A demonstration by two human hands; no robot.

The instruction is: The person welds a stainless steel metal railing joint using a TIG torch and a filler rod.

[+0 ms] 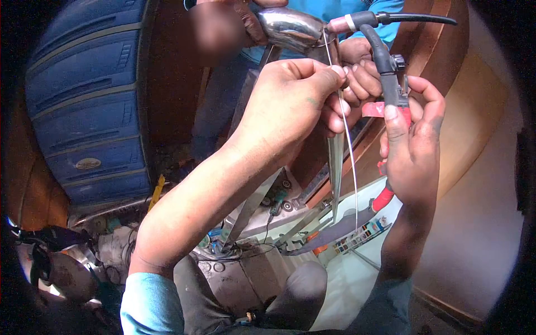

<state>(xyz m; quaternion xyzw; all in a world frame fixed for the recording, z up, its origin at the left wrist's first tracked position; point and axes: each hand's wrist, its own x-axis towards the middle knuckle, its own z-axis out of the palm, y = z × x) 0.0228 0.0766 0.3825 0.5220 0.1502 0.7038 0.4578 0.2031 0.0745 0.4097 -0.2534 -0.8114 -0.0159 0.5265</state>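
Note:
My left hand (290, 103) is closed, pinching a thin filler rod (350, 146) between thumb and fingertips. The rod's upper end reaches the joint under a shiny curved metal tube (293, 26); its long tail hangs down. My right hand (416, 148) is wrapped around the handle of a TIG welding torch (389, 84), bound with red tape. The torch's pink nozzle (338, 24) points left at the tube joint, very close to the rod tip. No arc glow shows. Another person's hand (363, 84) is behind my left fingers, and that person's other hand (251, 22) is at the tube's left end.
A co-worker in a blue shirt (312, 6) is just across from me. Blue stacked cases (89, 100) stand at the left. Below lie cables, tools and a tray of small parts (360, 237). A wooden panel (463, 123) curves along the right.

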